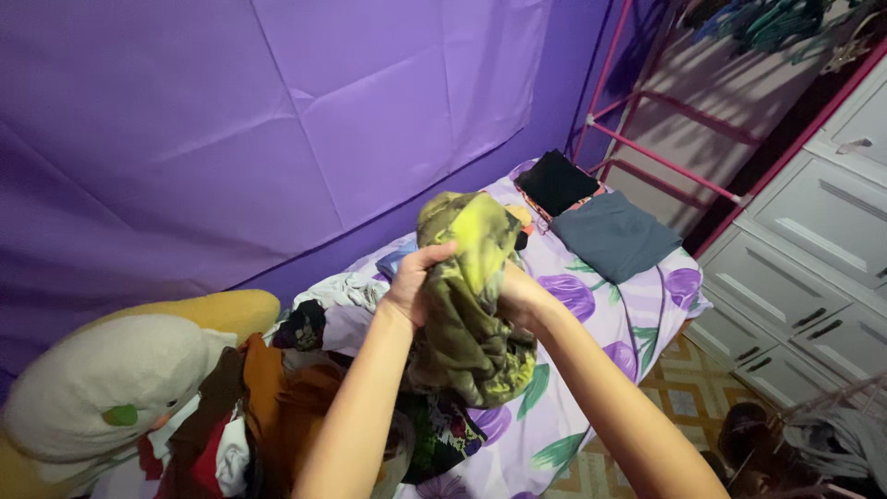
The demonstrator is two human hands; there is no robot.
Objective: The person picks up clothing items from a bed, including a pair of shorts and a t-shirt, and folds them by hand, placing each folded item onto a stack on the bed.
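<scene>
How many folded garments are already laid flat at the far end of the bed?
2: a black folded garment at the far corner by the pink rack, and a grey folded garment just nearer, beside it. The olive-yellow garment, raised in both hands, may hide others.

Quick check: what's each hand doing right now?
Left hand: closed on the green garment.
Right hand: closed on the same garment.

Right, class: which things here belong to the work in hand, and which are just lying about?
In hand:
left hand
right hand
olive-and-yellow garment
heap of unfolded clothes
folded black piece
folded grey piece

Lying about:
plush toy
pink rack
white drawers
</scene>
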